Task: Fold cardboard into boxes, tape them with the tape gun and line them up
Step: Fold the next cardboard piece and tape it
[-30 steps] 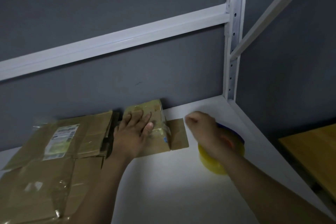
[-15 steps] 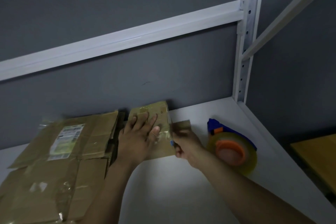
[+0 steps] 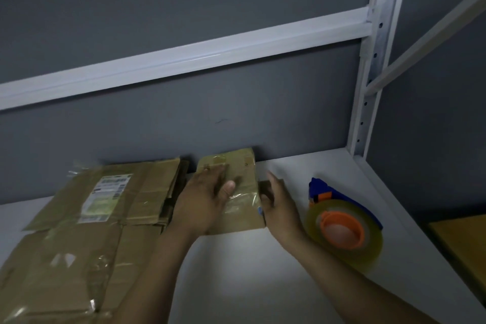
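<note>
Left hand [image 3: 202,200] flat on box [image 3: 243,167], right hand [image 3: 281,208] seemingly flat against it, tape gun [image 3: 344,229] beside

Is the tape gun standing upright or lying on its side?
The tape gun lies on its side: the tape roll rests flat on the white shelf, round face and orange hub pointing upward.

Left hand [image 3: 207,200] flat on box [image 3: 243,166]

1. The tape gun [image 3: 342,229] has been put down on the white shelf [image 3: 249,276] and let go.
2. The right hand [image 3: 280,208] has been moved over to the small box's [image 3: 242,216] side flap [image 3: 264,188].
</note>
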`<state>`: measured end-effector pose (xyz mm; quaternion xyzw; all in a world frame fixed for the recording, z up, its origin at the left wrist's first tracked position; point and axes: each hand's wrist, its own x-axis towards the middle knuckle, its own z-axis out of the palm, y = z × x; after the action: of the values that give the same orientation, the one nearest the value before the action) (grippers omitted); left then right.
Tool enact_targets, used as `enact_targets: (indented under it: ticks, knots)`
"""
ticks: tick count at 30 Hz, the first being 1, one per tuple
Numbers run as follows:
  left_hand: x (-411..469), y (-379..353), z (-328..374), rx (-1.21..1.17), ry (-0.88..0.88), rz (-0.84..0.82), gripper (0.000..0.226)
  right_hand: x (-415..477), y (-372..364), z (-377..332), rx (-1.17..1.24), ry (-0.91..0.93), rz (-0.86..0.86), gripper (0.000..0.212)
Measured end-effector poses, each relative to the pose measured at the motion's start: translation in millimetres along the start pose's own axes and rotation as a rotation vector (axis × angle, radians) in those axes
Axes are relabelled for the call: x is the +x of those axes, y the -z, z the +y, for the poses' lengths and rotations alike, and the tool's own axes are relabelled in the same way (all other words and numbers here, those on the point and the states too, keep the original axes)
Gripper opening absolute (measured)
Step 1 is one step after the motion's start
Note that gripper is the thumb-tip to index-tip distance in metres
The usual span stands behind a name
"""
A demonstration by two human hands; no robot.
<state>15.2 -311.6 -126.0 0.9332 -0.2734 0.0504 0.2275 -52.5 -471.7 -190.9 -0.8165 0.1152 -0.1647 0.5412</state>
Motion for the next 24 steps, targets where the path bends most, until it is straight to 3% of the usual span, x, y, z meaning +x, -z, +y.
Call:
enact_targets:
  ticks: [3, 5, 8, 11, 14, 16, 21, 24]
  knots:
    - [1, 15, -19, -0.347, -0.071, 0.065, 0.028, 8, 30, -3, -0.215, 0.408, -0.108, 0.058]
    - [-1, 23, -37, -0.380, -0.171, -0.015, 0.034, 21, 49, 0, -0.354, 0.499, -0.251, 0.062]
    - [-5, 33, -54, -0.333, -0.301, -0.191, 0.059, 39, 63, 2, -0.406, 0.542, -0.360, 0.067]
    - [-3, 35, -58, -0.321, -0.298, -0.244, 0.081, 47, 70, -1, -0.448, 0.602, -0.389, 0.065]
    - [-3, 31, -60, -0.342, -0.273, -0.244, 0.066, 50, 71, -3, -0.447, 0.631, -0.389, 0.062]
    - [-4, 26, -58, -0.378, -0.277, -0.189, 0.052, 50, 68, -3, -0.443, 0.634, -0.377, 0.061]
    - [-8, 0, -58, -0.315, -0.292, 0.064, 0.044, 37, 50, -5, -0.501, 0.598, -0.273, 0.059]
    - [-13, -7, -53, -0.175, -0.248, 0.109, 0.058, 29, 43, -5, -0.517, 0.592, -0.238, 0.064]
